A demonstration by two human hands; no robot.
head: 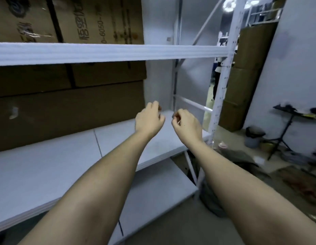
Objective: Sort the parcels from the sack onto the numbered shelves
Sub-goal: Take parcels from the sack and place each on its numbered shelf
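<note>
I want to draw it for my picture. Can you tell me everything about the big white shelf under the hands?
The white shelf is a flat, smooth board, made of panels joined at thin seams. It sits level in a white metal rack, held by a post with holes at its right end. Brown cardboard stands behind it. No parcel lies on the part in view. Both hands hover above its right end, seemingly not touching.
</note>
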